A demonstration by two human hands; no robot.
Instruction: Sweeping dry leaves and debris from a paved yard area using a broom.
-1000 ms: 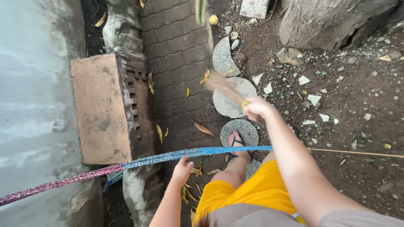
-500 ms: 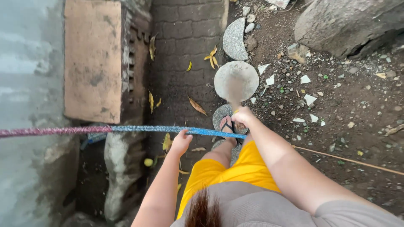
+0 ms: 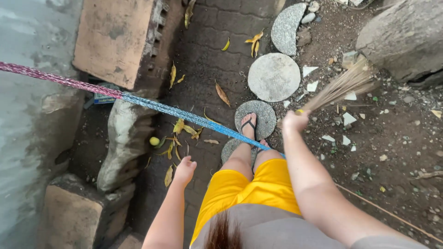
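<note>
Ground: brick paving (image 3: 207,50) runs down the middle, bare dirt (image 3: 392,138) to its right, a grey wall (image 3: 27,120) along the left edge.
Boulder: one (image 3: 406,39), top right corner.
Concrete blocks: two, one (image 3: 115,39) at top left, one (image 3: 74,216) at bottom left.
Rope: one (image 3: 152,105), red turning blue, stretched from the left edge to the person's knees.
Stepping stones: four round ones; the largest (image 3: 274,76) lies near the broom's bristles, a sandalled foot (image 3: 248,128) rests on the third.
Broom: one (image 3: 341,86), a stick bundle blurred over the dirt, bristles fanned toward the boulder.
Right hand: (image 3: 294,121) fingers wrapped tight round the broom's handle end.
Left hand: (image 3: 184,169) holds nothing, fingers loosely curled, below the rope.
Yellow fruit: one (image 3: 154,141) beside the fallen leaves.
</note>
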